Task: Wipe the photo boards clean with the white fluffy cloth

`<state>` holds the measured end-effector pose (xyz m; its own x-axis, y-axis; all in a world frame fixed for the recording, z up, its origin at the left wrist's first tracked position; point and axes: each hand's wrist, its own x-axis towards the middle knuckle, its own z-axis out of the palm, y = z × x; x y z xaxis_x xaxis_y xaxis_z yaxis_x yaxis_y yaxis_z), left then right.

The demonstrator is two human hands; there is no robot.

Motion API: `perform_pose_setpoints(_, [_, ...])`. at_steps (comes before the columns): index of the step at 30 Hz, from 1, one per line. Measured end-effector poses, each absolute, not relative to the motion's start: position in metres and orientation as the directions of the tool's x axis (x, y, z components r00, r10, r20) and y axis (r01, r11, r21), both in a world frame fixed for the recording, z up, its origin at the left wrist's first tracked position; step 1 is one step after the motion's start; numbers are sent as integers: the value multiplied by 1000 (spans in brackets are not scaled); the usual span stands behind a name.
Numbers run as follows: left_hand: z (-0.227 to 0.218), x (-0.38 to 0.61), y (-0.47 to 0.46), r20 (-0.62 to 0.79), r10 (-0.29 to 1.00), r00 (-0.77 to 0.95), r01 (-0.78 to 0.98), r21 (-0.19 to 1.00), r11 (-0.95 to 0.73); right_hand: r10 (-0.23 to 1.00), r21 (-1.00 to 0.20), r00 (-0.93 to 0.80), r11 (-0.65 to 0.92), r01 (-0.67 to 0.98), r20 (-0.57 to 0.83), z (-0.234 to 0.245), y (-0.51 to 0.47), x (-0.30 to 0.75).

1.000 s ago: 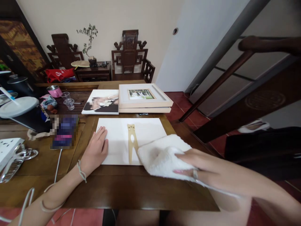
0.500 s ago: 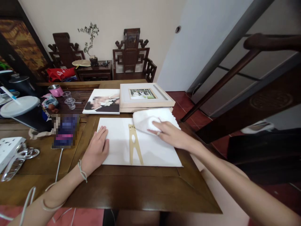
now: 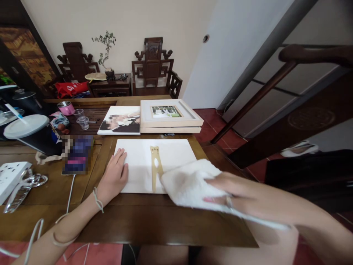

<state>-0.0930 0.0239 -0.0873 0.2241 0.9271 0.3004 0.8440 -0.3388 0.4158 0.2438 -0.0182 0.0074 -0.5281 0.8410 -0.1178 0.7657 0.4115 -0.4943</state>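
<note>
A white rectangular board [image 3: 135,165] lies on the wooden table, with a tan fold-out stand [image 3: 154,171] on its face, like the back of a photo frame. My left hand [image 3: 114,171] rests flat on the board's left edge, fingers stretched out. In my right hand [image 3: 226,191] is a white cloth [image 3: 190,182], gripped between fingers and thumb. The cloth covers the board's lower right corner and part of the stand's right leg, and it hangs past the near edge of the board.
Behind the board lie a photo print [image 3: 121,121] and a pale wooden picture frame [image 3: 172,114] stacked on another. On the left are a phone [image 3: 78,154], a lidded black cup [image 3: 33,136], a white power strip [image 3: 12,178] and a clear hair claw [image 3: 20,191]. A wooden chair [image 3: 275,114] stands right.
My right hand has swept the cloth from the board's far right edge toward me, down over its near right corner. The left hand stays in place on the board.
</note>
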Motion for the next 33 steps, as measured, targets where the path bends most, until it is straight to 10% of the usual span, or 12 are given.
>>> perform_pose_setpoints(12, [-88,-94,24,254,931,263,859,377,-346,865,-618,-483,454,641,135,-33,48,158])
perform_pose_setpoints(24, [-89,-95,24,271,919,287,867,333,-370,727,-582,-634,404,706,-264,16,-30,190])
perform_pose_setpoints(33, [-88,-94,23,276,919,283,859,354,-371,892,-520,-403,447,728,202,-32,54,149])
